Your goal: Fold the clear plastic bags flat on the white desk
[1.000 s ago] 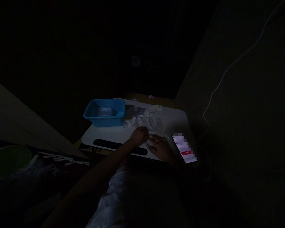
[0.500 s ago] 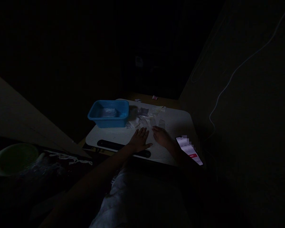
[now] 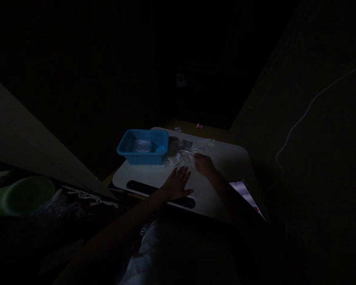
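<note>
The room is very dark. My left hand (image 3: 177, 183) lies flat on the small white table (image 3: 225, 158) with its fingers spread, holding nothing. My right hand (image 3: 204, 164) reaches further back and rests at the edge of a heap of small clear plastic bags (image 3: 185, 152); its fingers are curled down at the heap, and whether they hold a bag is hidden. A blue plastic tub (image 3: 143, 146) stands at the table's back left, just left of the bags.
A lit phone (image 3: 247, 196) lies at the table's right front edge, partly behind my right forearm. A dark slot (image 3: 145, 188) runs along the table's front. A green bowl (image 3: 26, 194) and white cord (image 3: 89, 197) lie low left. A white cable (image 3: 308, 107) hangs on the right wall.
My right hand has moved from beside the phone back to the bag heap. My left hand opened flat and stayed near the front. The camera view shifted, so everything sits further right.
</note>
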